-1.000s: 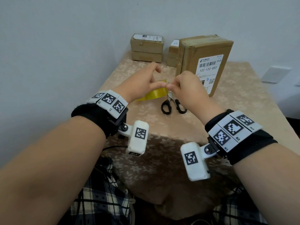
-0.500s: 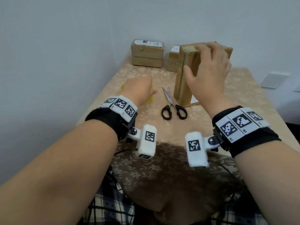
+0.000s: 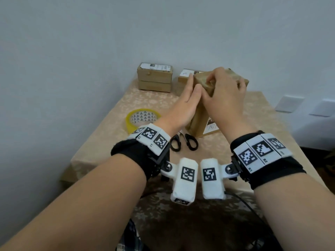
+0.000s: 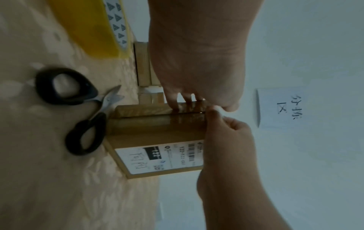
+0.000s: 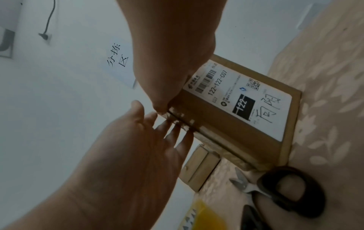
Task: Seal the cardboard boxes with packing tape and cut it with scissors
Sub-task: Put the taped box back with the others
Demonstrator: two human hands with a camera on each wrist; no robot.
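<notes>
- Two hands meet at the upper near corner of a tall cardboard box (image 3: 198,122) that stands on end on the table (image 3: 101,147), its shipping label (image 5: 236,99) on the side facing right.
- Left hand (image 3: 183,107) lies flat against the box's left face, fingers straight and loosely spread, fingertips (image 4: 175,107) touching the taped edge seam near the top.
- Right hand (image 3: 223,100) is draped over the top corner, fingers curled down around the top and thumb pressed on the near edge, so it grips the box.
- Glossy tape already runs along the box's narrow near face, as the left wrist view shows.
- A yellow roll of packing tape (image 3: 142,118) lies flat on the table to the left of the box, apart from both hands.
- Black-handled scissors (image 3: 184,142) lie just in front of the box's base, blades pointing toward it and slightly parted.
- Three smaller cardboard boxes sit at the far edge against the wall: a stack of two (image 3: 155,77) on the left, and one more (image 3: 185,77) partly hidden behind the left hand's fingers.
</notes>
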